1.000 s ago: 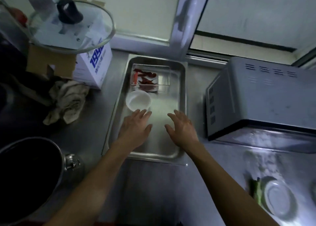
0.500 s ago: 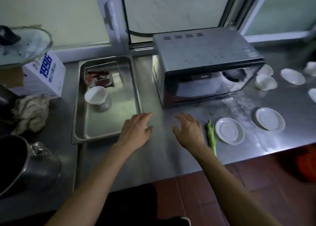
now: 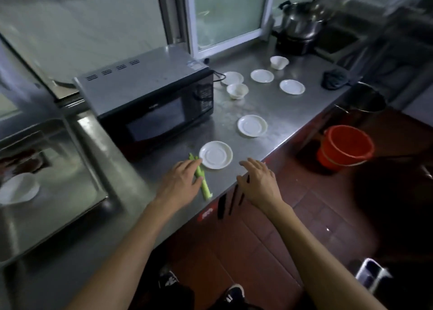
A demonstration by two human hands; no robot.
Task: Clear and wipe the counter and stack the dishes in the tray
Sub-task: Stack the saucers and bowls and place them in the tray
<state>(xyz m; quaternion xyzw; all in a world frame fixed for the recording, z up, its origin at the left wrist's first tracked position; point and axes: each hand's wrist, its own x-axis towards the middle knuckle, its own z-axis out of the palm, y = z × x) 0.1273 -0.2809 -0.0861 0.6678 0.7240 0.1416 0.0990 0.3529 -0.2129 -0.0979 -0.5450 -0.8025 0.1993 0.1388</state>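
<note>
Tray: shallow rectangular steel tray [image 3: 77, 150] at far left of the steel counter [image 3: 276, 108]; holds 1 white bowl [image 3: 17, 189] near its front left + a small clear dish w/ red bits [image 3: 22, 162] behind it, blurred. So stacking looks barely begun, approx 1 dish in

Microwave: grey-topped black-fronted microwave [image 3: 150, 98] sits between tray & the loose dishes; stays put, I'd guess

Scrap: pale green celery-like stalk [image 3: 201, 178] lies on counter near front edge, just beside nearest saucer; not cleared yet

Left hand: left hand [image 3: 180, 183] palm down, fingers straight & spread, over/against the stalk, fingertips by the saucer rim; grips nothing that I can see

Nearest saucer: round white saucer [image 3: 216, 154] just R of the stalk, not yet lifted

Right hand: right hand [image 3: 257, 180] flat, fingers relaxed & apart, over the counter's front edge; holds nothing

Dishes left: 2nd white saucer [image 3: 252, 125] further back; behind it 3 more white saucers [image 3: 262, 75] + 2 small white bowls [image 3: 237, 90], all apart, none stacked. Total 7 pcs still out

Wipe: counter around saucers shows whitish smears; dark crumpled cloth [image 3: 334, 78] lies far R, untouched. Wiping not started, by my read

Progress: early; nearly all pickup, stacking + wipe remain
</note>
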